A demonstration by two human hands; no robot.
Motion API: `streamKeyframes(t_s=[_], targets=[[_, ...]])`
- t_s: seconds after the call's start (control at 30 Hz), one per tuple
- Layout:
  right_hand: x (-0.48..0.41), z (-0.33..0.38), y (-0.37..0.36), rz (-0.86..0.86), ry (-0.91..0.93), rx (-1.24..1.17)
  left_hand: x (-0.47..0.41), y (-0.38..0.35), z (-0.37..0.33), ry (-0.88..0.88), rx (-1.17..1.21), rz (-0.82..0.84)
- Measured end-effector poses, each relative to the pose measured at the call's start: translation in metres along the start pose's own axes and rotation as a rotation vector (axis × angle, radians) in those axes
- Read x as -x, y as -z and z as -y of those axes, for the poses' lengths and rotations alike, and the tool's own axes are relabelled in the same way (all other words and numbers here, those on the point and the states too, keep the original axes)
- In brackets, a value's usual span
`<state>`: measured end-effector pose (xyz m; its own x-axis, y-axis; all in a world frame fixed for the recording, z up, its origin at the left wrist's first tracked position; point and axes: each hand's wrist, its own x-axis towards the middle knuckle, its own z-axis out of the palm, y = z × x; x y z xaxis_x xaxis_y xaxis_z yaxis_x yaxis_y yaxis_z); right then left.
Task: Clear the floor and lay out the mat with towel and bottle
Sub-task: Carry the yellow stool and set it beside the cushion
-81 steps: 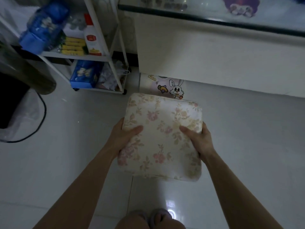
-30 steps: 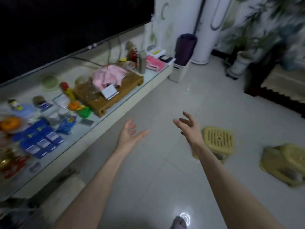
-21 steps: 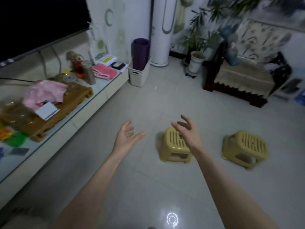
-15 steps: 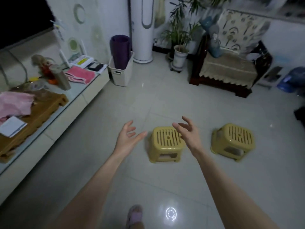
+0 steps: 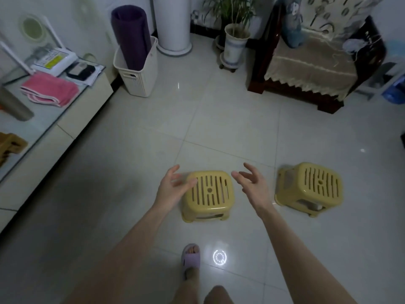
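Observation:
Two low yellow plastic stools stand on the tiled floor: one stool (image 5: pixel 209 195) sits between my hands, the other stool (image 5: pixel 311 188) to its right. My left hand (image 5: pixel 173 187) hovers open at the near stool's left edge; my right hand (image 5: pixel 252 185) hovers open just right of it. Neither hand holds anything. A rolled purple mat (image 5: pixel 131 36) stands upright in a white basket (image 5: pixel 138 77) at the back left. A folded pink towel (image 5: pixel 50 89) lies on the glass-topped cabinet (image 5: pixel 72 119). A grey metal bottle (image 5: pixel 14 106) stands at the cabinet's left edge, partly cut off.
A dark wooden armchair (image 5: pixel 311 69) with a cream cover stands at the back right, a potted plant (image 5: pixel 234 40) beside it and a tall white appliance (image 5: pixel 173 23) behind. My foot in a lilac slipper (image 5: pixel 191 258) is on the floor below the stool.
I held a floral cushion with both hands, and now they are free. The view has swung right from the cabinet to the floor, and my hands have come close around the near stool.

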<state>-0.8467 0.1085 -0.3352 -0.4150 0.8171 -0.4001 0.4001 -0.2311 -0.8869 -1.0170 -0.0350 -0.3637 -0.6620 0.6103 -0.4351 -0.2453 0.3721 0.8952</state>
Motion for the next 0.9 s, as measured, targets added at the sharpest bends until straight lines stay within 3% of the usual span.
streamKeyframes(t_s=[0.37,0.6,0.9], targets=[[-0.137,-0.068,0.006,0.052,-0.197,0.071,-0.110,-0.056,0.043,0.121,-0.014,-0.077],[-0.214,-0.162,0.001,0.090,-0.301,0.095,-0.162,-0.092,0.144,0.284,-0.012,-0.192],[-0.288,-0.290,-0.020,0.081,-0.358,0.145,-0.228,-0.116,0.278,0.332,-0.035,-0.245]])
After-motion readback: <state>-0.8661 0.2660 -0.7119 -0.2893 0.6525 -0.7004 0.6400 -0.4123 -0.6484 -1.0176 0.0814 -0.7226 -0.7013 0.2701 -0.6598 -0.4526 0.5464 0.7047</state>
